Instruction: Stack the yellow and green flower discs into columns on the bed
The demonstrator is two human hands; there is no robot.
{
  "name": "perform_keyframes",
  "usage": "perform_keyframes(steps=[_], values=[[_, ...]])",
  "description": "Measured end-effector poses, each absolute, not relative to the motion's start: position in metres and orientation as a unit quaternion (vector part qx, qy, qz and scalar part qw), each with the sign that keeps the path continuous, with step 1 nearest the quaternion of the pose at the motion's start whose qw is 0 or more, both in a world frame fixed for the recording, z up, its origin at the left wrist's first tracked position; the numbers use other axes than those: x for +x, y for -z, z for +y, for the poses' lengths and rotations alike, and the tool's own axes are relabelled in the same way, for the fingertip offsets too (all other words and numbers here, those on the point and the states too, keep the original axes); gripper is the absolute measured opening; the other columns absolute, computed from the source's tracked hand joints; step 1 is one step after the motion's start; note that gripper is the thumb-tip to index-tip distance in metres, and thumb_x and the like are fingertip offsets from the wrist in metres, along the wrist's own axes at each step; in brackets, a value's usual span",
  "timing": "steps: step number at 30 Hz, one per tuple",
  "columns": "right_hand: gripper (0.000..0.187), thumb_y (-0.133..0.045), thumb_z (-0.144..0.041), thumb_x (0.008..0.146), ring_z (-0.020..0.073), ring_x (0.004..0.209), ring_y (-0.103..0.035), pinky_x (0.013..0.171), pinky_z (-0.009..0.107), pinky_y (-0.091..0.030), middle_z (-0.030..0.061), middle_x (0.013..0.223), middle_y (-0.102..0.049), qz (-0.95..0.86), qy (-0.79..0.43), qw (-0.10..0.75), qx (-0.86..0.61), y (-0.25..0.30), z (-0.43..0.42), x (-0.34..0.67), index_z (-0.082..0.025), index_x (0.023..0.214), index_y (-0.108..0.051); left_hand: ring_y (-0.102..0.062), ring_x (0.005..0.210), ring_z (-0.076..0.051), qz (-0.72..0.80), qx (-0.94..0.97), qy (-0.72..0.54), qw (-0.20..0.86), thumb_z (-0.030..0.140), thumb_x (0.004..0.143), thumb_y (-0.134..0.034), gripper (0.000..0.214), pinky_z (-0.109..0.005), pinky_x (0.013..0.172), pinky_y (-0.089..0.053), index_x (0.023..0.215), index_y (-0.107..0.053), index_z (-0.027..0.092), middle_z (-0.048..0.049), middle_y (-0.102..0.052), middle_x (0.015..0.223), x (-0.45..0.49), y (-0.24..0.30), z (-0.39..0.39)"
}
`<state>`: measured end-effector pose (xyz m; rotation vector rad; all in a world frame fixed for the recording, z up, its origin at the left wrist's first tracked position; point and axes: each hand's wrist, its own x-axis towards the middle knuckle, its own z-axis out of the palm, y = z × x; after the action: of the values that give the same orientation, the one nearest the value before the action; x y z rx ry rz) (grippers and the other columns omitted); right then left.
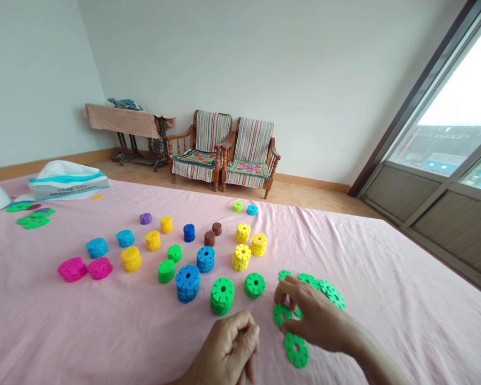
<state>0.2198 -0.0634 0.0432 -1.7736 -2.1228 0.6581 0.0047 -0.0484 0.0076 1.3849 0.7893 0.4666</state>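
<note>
My left hand (226, 347) is curled closed at the bottom of the view, its fingers bunched together, and nothing shows in it. My right hand (315, 315) spreads over loose green foam gear discs (328, 294), its fingertips just above one disc (281, 315). Another green disc (296, 350) lies flat below that hand. To the left stand a green stack (222, 295) and a blue stack (187, 283). Further up, several short stacks in yellow (131, 259), pink (72, 269), cyan (97, 247) and brown (209, 238) stand on the pink bedsheet (388, 326).
More flat green discs (32, 218) lie at the sheet's far left, beside a white packet (68, 182). Past the bed stand two striped wooden armchairs (224, 152), a cloth-covered treadle table (130, 120) and, at right, a large window (444, 107).
</note>
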Motion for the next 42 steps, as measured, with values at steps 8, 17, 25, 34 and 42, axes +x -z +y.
perform_keyframes(steps=[8, 17, 25, 34, 42], values=[[0.017, -0.059, -0.006, 0.068, 0.0125, 0.066, -0.049, 0.059, 0.024, -0.035, -0.0032, 0.071, -0.054, -0.728, -0.252, 0.183, -0.611, -0.048, -0.060, 0.223, -0.021, 0.075, -0.054, -0.035, 0.033, -0.005, 0.350, 0.618, -0.199, 0.675, 0.082, 0.075, -0.038, 0.063, -0.015, 0.032, -0.021, 0.075, -0.043, 0.020, 0.0049, -0.050, 0.052, 0.005, -0.004, -0.046], [0.027, -0.051, 0.005, 0.071, 0.0109, 0.076, -0.052, 0.068, 0.023, -0.041, -0.0027, 0.083, -0.055, -0.770, -0.263, 0.298, -0.499, -0.057, -0.068, 0.193, -0.021, 0.080, -0.055, -0.036, 0.034, -0.004, 0.325, 0.581, -0.241, 0.707, 0.075, 0.083, -0.040, 0.057, -0.014, 0.033, -0.023, 0.085, -0.046, 0.018, 0.0050, -0.051, 0.053, 0.002, -0.001, -0.046], [0.015, -0.059, -0.005, 0.078, 0.0105, 0.069, -0.050, 0.065, 0.023, -0.041, -0.0030, 0.074, -0.054, -0.712, -0.322, 0.370, -0.503, -0.054, -0.065, 0.193, -0.019, 0.075, -0.054, -0.034, 0.031, -0.003, 0.343, 0.579, -0.224, 0.705, 0.077, 0.074, -0.051, 0.058, -0.013, 0.030, -0.024, 0.082, -0.041, 0.020, 0.0075, -0.049, 0.051, 0.006, 0.000, -0.044], [0.016, -0.066, -0.021, 0.081, 0.0106, 0.068, -0.051, 0.064, 0.024, -0.042, -0.0037, 0.073, -0.055, -0.679, -0.416, 0.348, -0.495, -0.048, -0.065, 0.190, -0.019, 0.095, -0.058, -0.036, 0.034, -0.004, 0.361, 0.575, -0.230, 0.697, 0.080, 0.074, -0.047, 0.063, -0.014, 0.033, -0.026, 0.082, -0.049, 0.018, 0.0060, -0.048, 0.049, 0.005, -0.004, -0.049], [0.040, -0.069, -0.014, 0.075, 0.0123, 0.073, -0.055, 0.070, 0.027, -0.044, -0.0045, 0.080, -0.055, -0.740, -0.341, 0.278, -0.509, -0.050, -0.071, 0.187, -0.027, 0.111, -0.057, -0.036, 0.034, -0.005, 0.343, 0.552, -0.235, 0.723, 0.080, 0.075, -0.044, 0.066, -0.014, 0.033, -0.026, 0.094, -0.050, 0.017, 0.0055, -0.051, 0.050, 0.005, -0.005, -0.045]])
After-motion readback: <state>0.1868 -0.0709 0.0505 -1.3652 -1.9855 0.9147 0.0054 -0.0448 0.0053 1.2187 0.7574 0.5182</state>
